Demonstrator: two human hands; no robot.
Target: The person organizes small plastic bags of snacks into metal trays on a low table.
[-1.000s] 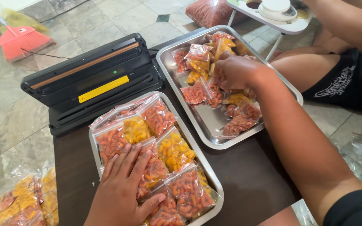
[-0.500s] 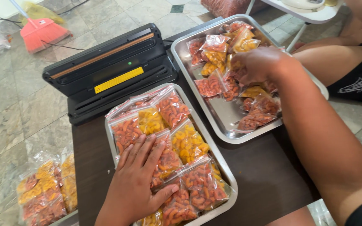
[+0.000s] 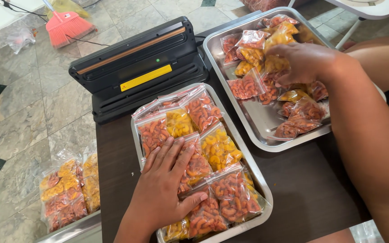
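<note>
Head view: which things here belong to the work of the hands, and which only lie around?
In use:
left hand flat on snack bags in near tray
right hand among bags in far tray

Lying about:
black sealing machine
red broom
bags by the floor

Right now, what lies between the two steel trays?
In the head view, only a bare strip of dark tabletop separates the near tray from the far tray.
</note>
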